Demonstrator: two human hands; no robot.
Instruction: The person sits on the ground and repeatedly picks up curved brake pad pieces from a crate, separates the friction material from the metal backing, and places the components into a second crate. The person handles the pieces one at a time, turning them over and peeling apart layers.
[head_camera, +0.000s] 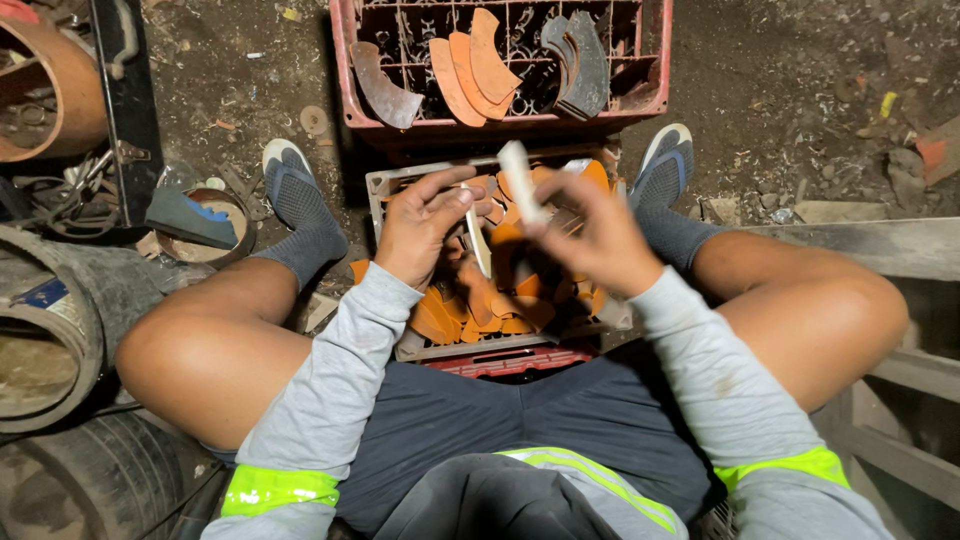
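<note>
Floor: dirt ground (780, 70), dusty, scrap bits all over; dim workshop corner.
Left side: big rusty pipes (45, 330) & a tyre (95, 480).
Red crate (505, 125): far end, w/ curved orange & grey plates.
Grey crate (385, 190): betw. the feet, full of orange curved pieces (470, 305).
Left hand (425, 225): over grey crate, fingers closed on a thin pale strip (480, 245).
Right hand (590, 240): gripping a white stick (522, 180), blurred, just beside the strip.

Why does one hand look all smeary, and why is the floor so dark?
Head view: the right hand and its white stick are motion-blurred; the left hand is sharper. Light falls on the middle, on the orange pieces; the dirt floor and corners fade into shadow.
</note>
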